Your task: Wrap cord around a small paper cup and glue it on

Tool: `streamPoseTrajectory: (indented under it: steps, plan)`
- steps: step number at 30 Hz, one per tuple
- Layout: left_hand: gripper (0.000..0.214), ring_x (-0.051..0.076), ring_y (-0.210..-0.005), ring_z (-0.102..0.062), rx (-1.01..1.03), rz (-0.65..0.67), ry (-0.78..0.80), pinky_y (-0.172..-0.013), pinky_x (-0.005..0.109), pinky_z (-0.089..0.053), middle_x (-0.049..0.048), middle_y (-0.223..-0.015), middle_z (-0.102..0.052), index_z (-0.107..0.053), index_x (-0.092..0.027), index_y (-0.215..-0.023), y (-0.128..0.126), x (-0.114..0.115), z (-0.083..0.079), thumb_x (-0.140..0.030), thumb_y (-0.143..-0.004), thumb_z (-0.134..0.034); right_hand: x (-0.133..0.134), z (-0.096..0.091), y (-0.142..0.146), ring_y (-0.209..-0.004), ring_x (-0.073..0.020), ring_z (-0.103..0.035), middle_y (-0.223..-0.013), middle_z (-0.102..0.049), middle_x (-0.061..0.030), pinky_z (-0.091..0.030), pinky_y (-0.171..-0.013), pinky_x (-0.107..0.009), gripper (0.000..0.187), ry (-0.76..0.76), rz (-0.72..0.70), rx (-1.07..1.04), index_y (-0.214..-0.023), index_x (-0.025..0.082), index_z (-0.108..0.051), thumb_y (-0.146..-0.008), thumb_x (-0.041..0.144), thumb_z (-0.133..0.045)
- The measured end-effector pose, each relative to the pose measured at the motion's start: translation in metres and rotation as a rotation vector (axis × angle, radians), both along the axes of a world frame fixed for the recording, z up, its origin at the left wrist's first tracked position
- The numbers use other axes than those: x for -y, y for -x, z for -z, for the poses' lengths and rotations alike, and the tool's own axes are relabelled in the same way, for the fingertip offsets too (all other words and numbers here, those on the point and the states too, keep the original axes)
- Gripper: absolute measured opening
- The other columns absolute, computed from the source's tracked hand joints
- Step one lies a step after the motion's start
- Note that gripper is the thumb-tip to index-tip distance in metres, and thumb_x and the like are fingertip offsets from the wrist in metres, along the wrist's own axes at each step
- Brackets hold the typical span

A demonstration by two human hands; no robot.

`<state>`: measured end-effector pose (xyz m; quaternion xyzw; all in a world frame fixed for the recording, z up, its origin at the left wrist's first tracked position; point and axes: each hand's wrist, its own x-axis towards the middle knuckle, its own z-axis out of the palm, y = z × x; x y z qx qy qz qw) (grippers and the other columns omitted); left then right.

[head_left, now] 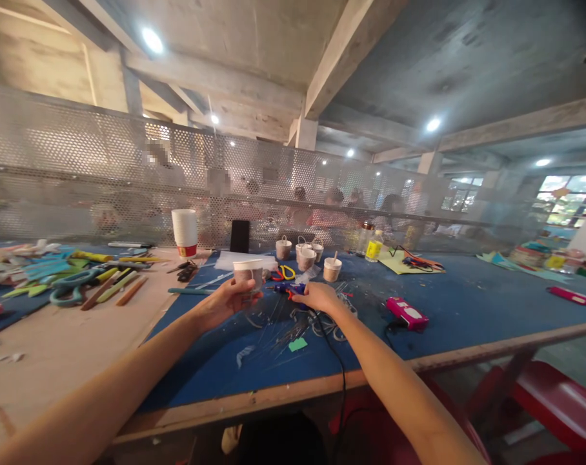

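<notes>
My left hand (224,301) is closed around a small paper cup (248,274) with a brown wrap, held just above the blue table mat (467,303). My right hand (319,298) grips a blue glue gun (288,289) whose nozzle points left toward the cup. The gun's black cord (340,374) runs down over the table's front edge. Several similar wrapped cups with handles (306,257) stand farther back on the mat.
A stack of white cups (184,232) and a black phone (239,236) stand near the perforated metal screen (80,168). Craft sticks, scissors and foam scraps (75,278) lie at the left. A pink box (407,312) lies at the right. People sit beyond the screen.
</notes>
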<state>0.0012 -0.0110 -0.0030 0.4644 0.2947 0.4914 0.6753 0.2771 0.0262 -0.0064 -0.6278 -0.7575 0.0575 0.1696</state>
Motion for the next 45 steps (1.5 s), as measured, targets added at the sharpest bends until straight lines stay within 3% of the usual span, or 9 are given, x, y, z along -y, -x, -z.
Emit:
streamPoseTrajectory:
  steps: [5, 10, 14, 19, 23, 30, 36, 42, 45]
  plan:
    - [0.022, 0.019, -0.083, -0.074, -0.027, -0.036, 0.002, -0.072, 0.026, -0.06, 0.0094, -0.106, -0.076, -0.07, -0.015, -0.103, 0.0, -0.003, 0.002, -0.019, -0.083, -0.079, 0.0, -0.002, 0.002, -0.079, -0.0271, -0.068, -0.068, -0.068, -0.008, -0.044, -0.067, -0.03, 0.045, 0.043, 0.048, -0.004, -0.055, 0.02, -0.06, -0.082, 0.056, -0.066]
    - [0.026, 0.02, -0.082, -0.075, -0.011, -0.068, 0.003, -0.072, 0.027, -0.061, 0.0087, -0.102, -0.076, -0.07, -0.014, -0.107, 0.001, -0.008, 0.004, -0.017, -0.082, -0.077, -0.008, -0.003, -0.004, -0.06, -0.0155, -0.059, -0.056, -0.057, 0.0012, -0.042, -0.055, -0.023, 0.035, 0.062, 0.035, -0.764, -0.062, 0.019, -0.058, -0.076, 0.047, -0.073]
    - [0.024, 0.019, -0.082, -0.075, -0.027, -0.075, -0.01, -0.071, 0.027, -0.061, 0.009, -0.104, -0.076, -0.07, -0.014, -0.105, 0.001, -0.007, 0.004, -0.017, -0.082, -0.077, -0.01, -0.007, 0.001, -0.056, -0.0114, -0.056, -0.066, -0.061, 0.0025, -0.047, -0.053, -0.023, 0.034, 0.13, -0.127, -1.149, -0.08, 0.019, -0.062, -0.078, 0.053, -0.066]
    - [0.022, 0.019, -0.081, -0.074, -0.027, -0.047, 0.006, -0.071, 0.028, -0.061, 0.0089, -0.1, -0.076, -0.07, -0.014, -0.105, 0.002, -0.01, 0.006, -0.018, -0.084, -0.075, -0.003, -0.01, 0.01, -0.056, -0.0084, -0.055, -0.074, -0.065, 0.0009, -0.046, -0.05, -0.019, 0.025, 0.355, -0.339, -1.556, -0.084, 0.017, -0.065, -0.068, 0.034, -0.076]
    - [0.021, 0.019, -0.081, -0.074, 0.004, -0.084, 0.014, -0.07, 0.028, -0.061, 0.0093, -0.103, -0.075, -0.07, -0.014, -0.107, 0.003, -0.01, 0.005, -0.017, -0.085, -0.07, 0.004, -0.012, 0.017, -0.049, -0.005, -0.043, -0.066, -0.059, 0.0034, -0.034, -0.044, -0.017, 0.023, 0.363, -0.478, -1.568, -0.081, 0.016, -0.063, -0.07, 0.031, -0.076]
    - [0.021, 0.02, -0.081, -0.073, 0.002, -0.101, 0.024, -0.071, 0.029, -0.061, 0.0103, -0.103, -0.075, -0.071, -0.014, -0.104, 0.003, -0.01, 0.006, -0.014, -0.083, -0.07, 0.017, -0.016, 0.026, -0.048, -0.0095, -0.045, -0.054, -0.053, 0.0045, -0.038, -0.048, -0.022, 0.024, 0.066, -0.441, -1.304, -0.08, 0.017, -0.063, -0.078, 0.039, -0.071]
    - [0.03, 0.016, -0.076, -0.071, -0.055, -0.089, -0.026, -0.067, 0.025, -0.058, 0.0094, -0.103, -0.073, -0.068, -0.015, -0.109, 0.0, -0.013, 0.011, -0.016, -0.081, -0.078, 0.035, -0.018, 0.035, -0.044, -0.0094, -0.042, -0.051, -0.051, 0.006, -0.036, -0.046, -0.023, 0.026, 0.023, -0.499, -1.142, -0.09, 0.018, -0.067, -0.085, 0.043, -0.066]
    - [0.03, 0.017, -0.08, -0.071, -0.066, -0.083, -0.05, -0.071, 0.026, -0.058, 0.0085, -0.106, -0.073, -0.068, -0.016, -0.11, 0.003, -0.012, 0.012, -0.017, -0.082, -0.076, 0.046, -0.024, 0.053, -0.052, -0.0121, -0.053, -0.057, -0.058, 0.0026, -0.044, -0.055, -0.025, 0.033, -0.109, -0.523, -0.885, -0.085, 0.018, -0.069, -0.088, 0.051, -0.066]
    - [0.029, 0.018, -0.08, -0.072, -0.054, -0.11, -0.043, -0.072, 0.028, -0.058, 0.0079, -0.105, -0.073, -0.067, -0.016, -0.109, 0.005, -0.013, 0.011, -0.016, -0.081, -0.075, 0.043, -0.023, 0.06, -0.062, -0.0154, -0.06, -0.068, -0.066, -0.0013, -0.047, -0.064, -0.027, 0.034, -0.272, -0.494, -0.784, -0.084, 0.018, -0.07, -0.088, 0.052, -0.066]
